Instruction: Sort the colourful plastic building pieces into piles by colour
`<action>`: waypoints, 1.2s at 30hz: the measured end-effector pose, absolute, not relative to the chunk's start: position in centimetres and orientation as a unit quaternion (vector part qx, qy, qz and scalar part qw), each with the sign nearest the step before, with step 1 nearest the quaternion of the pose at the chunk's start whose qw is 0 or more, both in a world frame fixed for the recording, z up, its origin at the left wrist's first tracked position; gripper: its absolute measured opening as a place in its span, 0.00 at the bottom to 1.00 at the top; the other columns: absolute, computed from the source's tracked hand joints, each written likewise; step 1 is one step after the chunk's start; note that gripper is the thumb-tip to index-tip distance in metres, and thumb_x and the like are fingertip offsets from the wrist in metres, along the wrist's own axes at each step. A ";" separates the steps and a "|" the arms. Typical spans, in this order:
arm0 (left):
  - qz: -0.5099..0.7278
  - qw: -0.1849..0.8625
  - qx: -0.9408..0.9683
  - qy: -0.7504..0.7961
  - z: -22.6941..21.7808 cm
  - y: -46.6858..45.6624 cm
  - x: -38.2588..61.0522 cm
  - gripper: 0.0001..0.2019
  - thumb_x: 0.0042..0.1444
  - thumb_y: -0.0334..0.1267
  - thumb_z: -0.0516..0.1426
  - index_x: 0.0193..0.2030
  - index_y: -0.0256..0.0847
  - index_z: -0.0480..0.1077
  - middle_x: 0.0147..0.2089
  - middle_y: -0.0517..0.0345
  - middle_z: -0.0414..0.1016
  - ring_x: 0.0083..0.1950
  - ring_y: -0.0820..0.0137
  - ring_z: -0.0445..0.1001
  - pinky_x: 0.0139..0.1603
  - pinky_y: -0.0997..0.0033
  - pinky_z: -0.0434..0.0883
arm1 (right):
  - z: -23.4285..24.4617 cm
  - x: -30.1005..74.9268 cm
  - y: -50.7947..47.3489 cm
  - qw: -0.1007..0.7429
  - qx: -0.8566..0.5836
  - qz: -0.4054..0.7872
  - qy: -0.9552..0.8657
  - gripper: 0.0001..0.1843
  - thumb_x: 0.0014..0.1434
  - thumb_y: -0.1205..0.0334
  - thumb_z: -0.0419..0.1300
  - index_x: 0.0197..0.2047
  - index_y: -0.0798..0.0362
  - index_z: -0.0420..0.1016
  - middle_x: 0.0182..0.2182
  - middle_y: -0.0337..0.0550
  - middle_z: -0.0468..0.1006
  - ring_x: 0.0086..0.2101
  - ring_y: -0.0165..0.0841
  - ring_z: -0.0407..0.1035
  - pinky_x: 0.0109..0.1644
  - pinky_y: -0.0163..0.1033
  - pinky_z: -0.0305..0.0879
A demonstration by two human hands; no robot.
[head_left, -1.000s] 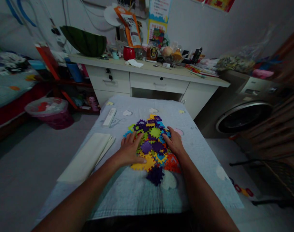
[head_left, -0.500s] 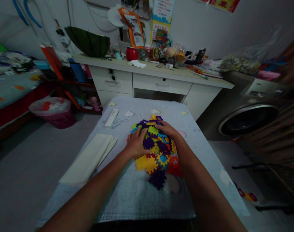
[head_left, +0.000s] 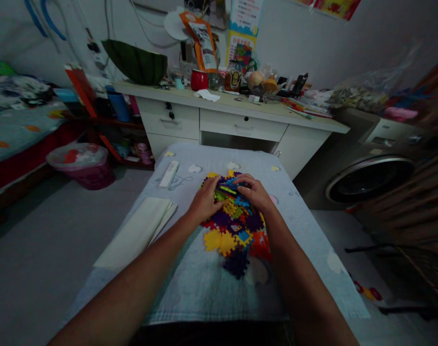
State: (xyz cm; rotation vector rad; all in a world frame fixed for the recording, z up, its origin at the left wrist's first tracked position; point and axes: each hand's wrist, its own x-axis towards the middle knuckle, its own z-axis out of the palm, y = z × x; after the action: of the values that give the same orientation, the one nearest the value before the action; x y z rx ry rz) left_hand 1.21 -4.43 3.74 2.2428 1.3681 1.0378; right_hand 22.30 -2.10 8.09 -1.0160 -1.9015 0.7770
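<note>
A heap of colourful, notched plastic puzzle pieces (head_left: 236,211) lies on the cloth-covered table, in yellow, purple, blue, red and green. My left hand (head_left: 205,199) rests against the heap's left side, thumb apart from the outstretched fingers. On the upper right of the heap, my right hand (head_left: 254,190) has its fingers curled and closed around some pieces; which ones is partly hidden. Between both hands a few pieces stand tilted, their edges showing. Nearer to me, yellow, red and dark purple pieces lie flat.
A folded cream cloth (head_left: 135,230) and a narrow white box (head_left: 169,174) lie on the table's left side. Behind stands a white desk (head_left: 236,126) crowded with items, including a cut watermelon (head_left: 135,62). A washing machine (head_left: 363,158) is at right, a pink bin (head_left: 83,166) at left.
My right hand's fingers have curled in from a flatter pose. My left hand's fingers have drawn closer together and moved slightly up. Pieces between the hands have shifted and tilted.
</note>
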 end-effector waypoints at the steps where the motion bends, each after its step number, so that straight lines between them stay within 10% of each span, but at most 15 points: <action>1: 0.358 0.151 0.780 0.490 3.9 -4.4 1.0 0.41 0.50 0.36 0.60 0.70 0.42 0.48 0.67 0.46 0.57 0.70 0.58 0.56 0.69 0.57 0.58 | 8.4 22.3 -2.5 0.422 -0.408 0.305 -0.750 0.10 0.54 0.60 0.59 0.39 0.51 0.78 0.46 0.45 0.74 0.51 0.37 0.67 0.57 0.44 0.61; 11: 0.212 0.177 0.779 0.562 4.6 -8.5 -0.9 0.38 0.46 0.50 0.63 0.64 0.45 0.60 0.72 0.43 0.44 0.72 0.43 0.46 0.69 0.43 0.52 | 7.6 23.1 -5.6 0.443 -0.490 0.328 -0.675 0.16 0.55 0.58 0.56 0.47 0.49 0.69 0.32 0.37 0.72 0.25 0.27 0.62 0.29 0.33 0.60; 18: 0.133 0.197 0.780 0.579 4.1 -12.6 -0.5 0.55 0.33 0.55 0.69 0.69 0.51 0.53 0.76 0.45 0.35 0.74 0.34 0.30 0.68 0.35 0.45 | 7.5 23.2 -6.9 0.434 -0.503 0.291 -0.688 0.13 0.55 0.58 0.58 0.43 0.51 0.70 0.33 0.39 0.75 0.32 0.31 0.69 0.36 0.35 0.66; 25: 0.126 0.198 0.796 0.559 3.6 -13.1 -0.1 0.56 0.33 0.55 0.69 0.70 0.52 0.52 0.75 0.44 0.43 0.74 0.41 0.42 0.68 0.39 0.51 | 7.6 23.2 -7.9 0.363 -0.450 0.295 -0.761 0.07 0.58 0.59 0.56 0.39 0.49 0.71 0.47 0.45 0.78 0.51 0.39 0.70 0.57 0.48 0.64; 36: 0.153 0.166 0.781 0.582 3.8 -12.2 -0.3 0.43 0.46 0.49 0.65 0.68 0.40 0.55 0.71 0.39 0.52 0.72 0.46 0.50 0.69 0.47 0.53 | 2.9 28.8 -10.1 0.216 -0.656 0.135 -0.710 0.49 0.48 0.38 0.66 0.67 0.54 0.59 0.61 0.61 0.67 0.58 0.55 0.63 0.59 0.59 0.59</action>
State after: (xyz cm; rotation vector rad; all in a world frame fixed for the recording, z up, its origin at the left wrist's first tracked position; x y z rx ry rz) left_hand -0.31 -12.15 3.76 2.2245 1.6566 0.4369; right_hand 28.79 -10.08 2.87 -1.8187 -1.9676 0.3746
